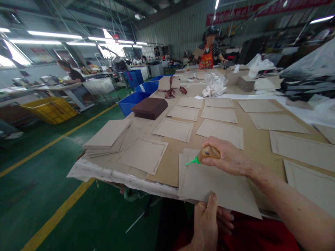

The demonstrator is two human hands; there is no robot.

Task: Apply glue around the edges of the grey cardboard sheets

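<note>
My right hand [225, 157] is wrapped round a glue bottle [209, 153], an amber squeeze bottle with a green nozzle. Its tip points left, close over the left edge of a grey-beige board [217, 183]; whether it touches cannot be made out. This board lies on top of others and juts past the table's near edge. There my left hand [208, 219] grips the board's edge, thumb on top and fingers underneath. Several similar boards, such as this one [220, 131], lie in rows beyond, with darker lines along their borders.
A stack of beige boards [107, 136] stands at the table's left corner. Behind it are a dark brown stack [149, 107] and blue bins [136, 99]. Clear plastic [214, 84] lies crumpled farther back. A co-worker in an orange apron [206, 58] stands at the far end.
</note>
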